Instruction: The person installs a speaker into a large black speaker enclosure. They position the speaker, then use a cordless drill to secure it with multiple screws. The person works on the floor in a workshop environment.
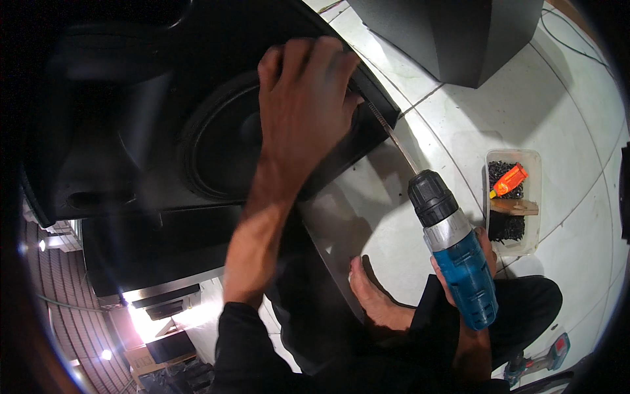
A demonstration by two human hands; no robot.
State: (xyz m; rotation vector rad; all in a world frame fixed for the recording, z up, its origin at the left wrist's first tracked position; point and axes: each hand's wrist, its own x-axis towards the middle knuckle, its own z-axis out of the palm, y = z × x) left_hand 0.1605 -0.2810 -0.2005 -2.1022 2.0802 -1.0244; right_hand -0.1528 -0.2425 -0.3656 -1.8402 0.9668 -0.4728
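Observation:
A large black speaker cabinet (157, 131) with a round cone (230, 148) lies across the upper left. Over its right side, my left hand (302, 98) rests back up, with fingers bent down and thumb near the corner. Those fingertips are hidden, so whatever they pinch cannot be made out. My right hand (487, 251) is wrapped round the handle of a blue cordless drill (462, 269), mostly behind it. From the drill's black chuck a long thin bit (401, 150) points up and left. Its tip ends beside my left thumb at the cabinet's edge.
On the white tiled floor (459, 118), a clear plastic box (535, 223) holds black screws, an orange-red packet (510, 180) and a small wooden piece (515, 207). A second drill (541, 361) lies at lower right. Another dark cabinet (459, 39) stands beyond. My bare foot (377, 302) is close by.

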